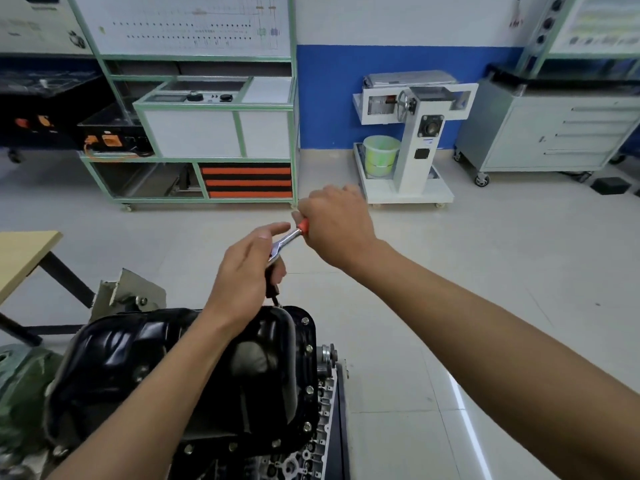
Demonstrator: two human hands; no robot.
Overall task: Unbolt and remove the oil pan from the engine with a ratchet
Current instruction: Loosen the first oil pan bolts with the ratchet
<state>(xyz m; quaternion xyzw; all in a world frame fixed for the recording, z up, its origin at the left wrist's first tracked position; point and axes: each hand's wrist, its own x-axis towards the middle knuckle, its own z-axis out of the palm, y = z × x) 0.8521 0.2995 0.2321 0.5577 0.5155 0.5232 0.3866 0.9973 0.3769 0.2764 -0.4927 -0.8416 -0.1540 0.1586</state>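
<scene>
The black oil pan (145,368) sits on top of the upturned engine (311,455), with several bolts along its right flange (309,389). A chrome ratchet (285,242) with a red handle stands over the pan's far corner, its dark socket and extension (273,292) pointing down at the flange. My right hand (334,230) grips the red handle. My left hand (247,271) holds the ratchet head and the extension, forefinger stretched out along the head.
A wooden table (24,258) stands at the left. Across the tiled floor are a green-framed training bench (214,109), a white stand (412,140) with a green bucket (381,155), and a grey tool cabinet (547,129).
</scene>
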